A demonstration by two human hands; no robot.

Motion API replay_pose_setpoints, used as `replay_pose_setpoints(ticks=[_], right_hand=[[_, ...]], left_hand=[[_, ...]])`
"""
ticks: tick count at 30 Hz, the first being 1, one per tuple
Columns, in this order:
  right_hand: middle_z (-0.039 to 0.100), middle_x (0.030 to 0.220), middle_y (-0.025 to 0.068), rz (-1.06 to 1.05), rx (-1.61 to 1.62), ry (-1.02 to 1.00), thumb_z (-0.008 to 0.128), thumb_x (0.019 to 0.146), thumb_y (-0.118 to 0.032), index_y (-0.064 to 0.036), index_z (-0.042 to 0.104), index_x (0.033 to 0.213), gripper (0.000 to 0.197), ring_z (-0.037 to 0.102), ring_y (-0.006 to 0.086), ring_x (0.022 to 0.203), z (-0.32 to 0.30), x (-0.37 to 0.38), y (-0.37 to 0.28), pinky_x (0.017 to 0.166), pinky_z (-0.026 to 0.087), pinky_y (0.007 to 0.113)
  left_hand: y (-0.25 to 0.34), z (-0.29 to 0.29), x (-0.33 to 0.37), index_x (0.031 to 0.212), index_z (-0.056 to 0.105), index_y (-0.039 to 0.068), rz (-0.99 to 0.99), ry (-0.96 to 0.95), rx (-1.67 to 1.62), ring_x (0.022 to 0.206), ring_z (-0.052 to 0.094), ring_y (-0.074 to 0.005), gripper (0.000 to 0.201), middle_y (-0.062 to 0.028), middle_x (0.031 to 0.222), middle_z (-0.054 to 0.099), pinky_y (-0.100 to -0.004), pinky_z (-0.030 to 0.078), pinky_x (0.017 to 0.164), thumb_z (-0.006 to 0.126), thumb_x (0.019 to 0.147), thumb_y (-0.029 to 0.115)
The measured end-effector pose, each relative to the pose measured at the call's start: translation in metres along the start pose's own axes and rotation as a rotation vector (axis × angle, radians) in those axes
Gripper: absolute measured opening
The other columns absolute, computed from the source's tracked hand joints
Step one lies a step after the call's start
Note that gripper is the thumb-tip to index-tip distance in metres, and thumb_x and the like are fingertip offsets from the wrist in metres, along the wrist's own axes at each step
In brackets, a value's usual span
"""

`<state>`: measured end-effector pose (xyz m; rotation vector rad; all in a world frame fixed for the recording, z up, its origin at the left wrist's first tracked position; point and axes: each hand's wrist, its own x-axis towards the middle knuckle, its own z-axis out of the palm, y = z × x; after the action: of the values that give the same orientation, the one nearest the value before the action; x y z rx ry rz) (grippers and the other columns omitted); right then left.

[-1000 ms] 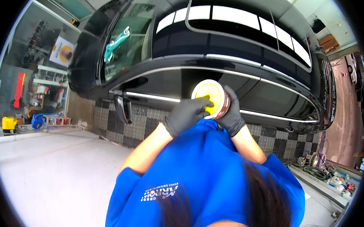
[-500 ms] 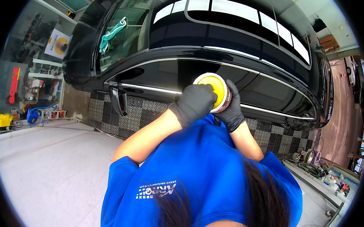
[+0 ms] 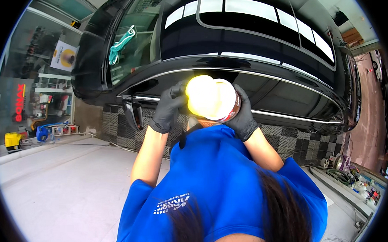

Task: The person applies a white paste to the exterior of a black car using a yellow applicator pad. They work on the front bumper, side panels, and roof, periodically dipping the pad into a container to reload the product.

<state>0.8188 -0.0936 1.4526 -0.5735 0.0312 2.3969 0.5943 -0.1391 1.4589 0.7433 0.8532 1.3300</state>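
My black-gloved left hand (image 3: 168, 108) is closed on the edge of a round yellow applicator pad (image 3: 199, 97), bright with glare. The pad overlaps the left part of an open round tin (image 3: 234, 106), which has a white rim and a dark red side. My right hand (image 3: 242, 121), gloved in black too, wraps around the tin's right side and tilts its opening up toward me. Glare washes out the tin's inside, so its contents cannot be made out. Both hands are in front of my chest, beside the car.
A glossy black car (image 3: 186, 43) spans the view ahead, its side mirror (image 3: 133, 113) sticking out at left. A teal cloth (image 3: 121, 44) lies on its windshield. Grey and black floor tiles (image 3: 296, 142) run beneath it. Hoses and bottles (image 3: 361, 187) stand at the right.
My left hand has drawn back leftward from the tin with the yellow pad, which now faces up and shows whole. My right hand still holds the tin. The view has shifted slightly.
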Motion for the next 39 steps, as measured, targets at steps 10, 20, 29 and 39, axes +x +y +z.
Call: replay_pose_setpoints(ticks=[10, 20, 29, 39], right_hand=[[0.055, 0.132, 0.0109, -0.157, -0.001, -0.065, 0.054, 0.084, -0.045, -0.0138, 0.054, 0.13, 0.056, 0.05, 0.0335, 0.123, 0.014, 0.058, -0.065, 0.101, 0.041, 0.054], [0.044, 0.141, 0.0132, -0.448, -0.056, -0.265, 0.055, 0.082, -0.056, -0.0146, 0.044, 0.137, 0.069, 0.039, 0.0358, 0.13, 0.039, 0.275, -0.2, 0.101, 0.039, 0.057], [0.039, 0.142, 0.0176, -0.603, 0.008, -0.369, 0.05, 0.085, -0.053, -0.015, 0.036, 0.141, 0.069, 0.039, 0.0405, 0.13, 0.05, 0.366, -0.261, 0.101, 0.038, 0.062], [0.04, 0.143, 0.0148, -0.569, 0.09, -0.255, 0.052, 0.084, -0.056, -0.0142, 0.042, 0.138, 0.069, 0.041, 0.0356, 0.129, 0.008, 0.39, -0.288, 0.099, 0.042, 0.055]], left_hand=[[0.017, -0.06, 0.041, 0.135, 0.041, -0.005, 0.223, 0.133, -0.492, 0.124, 0.051, -0.0275, 0.062, -0.0172, 0.135, 0.05, -0.0421, 0.044, 0.104, 0.066, 0.084, 0.019], [0.051, -0.202, 0.254, 0.115, 0.059, -0.004, 0.382, 0.173, -0.002, 0.099, 0.063, -0.0151, 0.031, -0.0094, 0.11, 0.066, -0.0273, 0.05, 0.087, 0.059, 0.091, 0.014], [0.105, -0.281, 0.471, 0.087, 0.064, 0.006, 0.424, 0.295, 0.584, 0.069, 0.052, -0.0077, 0.006, 0.0018, 0.077, 0.06, -0.0243, 0.045, 0.065, 0.063, 0.08, 0.006], [0.121, -0.232, 0.676, 0.086, 0.066, 0.002, 0.703, 0.315, 1.609, 0.078, 0.063, -0.034, 0.023, -0.0208, 0.084, 0.064, -0.0381, 0.05, 0.073, 0.069, 0.07, 0.017]])
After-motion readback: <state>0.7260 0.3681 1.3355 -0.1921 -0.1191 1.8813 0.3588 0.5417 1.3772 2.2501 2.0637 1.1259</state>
